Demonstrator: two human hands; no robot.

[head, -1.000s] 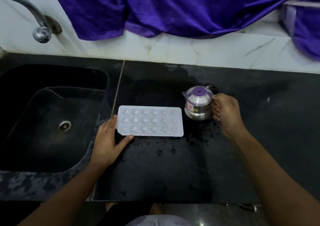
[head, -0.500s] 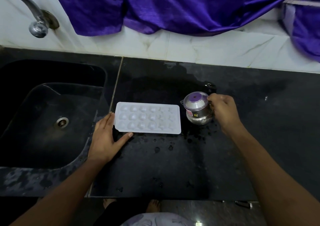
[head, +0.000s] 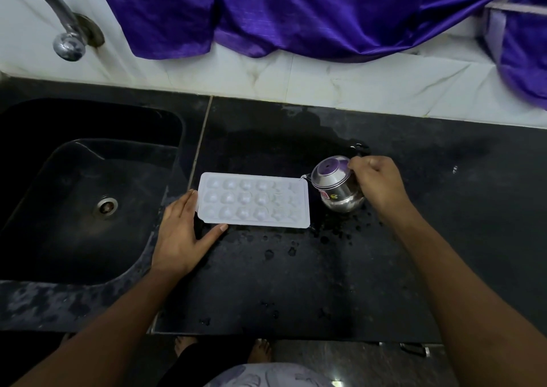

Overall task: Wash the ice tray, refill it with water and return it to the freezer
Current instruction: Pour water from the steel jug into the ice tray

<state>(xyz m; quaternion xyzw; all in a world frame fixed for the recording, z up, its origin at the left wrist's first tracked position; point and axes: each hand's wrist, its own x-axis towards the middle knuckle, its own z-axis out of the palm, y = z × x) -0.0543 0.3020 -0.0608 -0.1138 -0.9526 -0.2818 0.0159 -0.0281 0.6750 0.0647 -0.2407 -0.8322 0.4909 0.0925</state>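
A white ice tray [head: 253, 199] with rows of round cups lies flat on the black counter [head: 296, 283], just right of the sink. My left hand [head: 185, 234] rests flat on the counter, fingers straight, touching the tray's left end and front edge. My right hand [head: 374, 183] grips the handle of a small steel jug [head: 337, 186] with a purple lid. The jug is tilted left, its spout at the tray's far right corner, where a thin trickle of water shows.
A black sink [head: 88, 197] with a drain lies to the left, a chrome tap [head: 63, 35] above it. Water drops dot the counter in front of the jug. Purple cloth [head: 296, 10] hangs over the white tiled wall. My feet show below the counter edge.
The jug has gone from upright to tilted left toward the tray's right end, and water has begun to run from its spout. My left hand stays on the tray.
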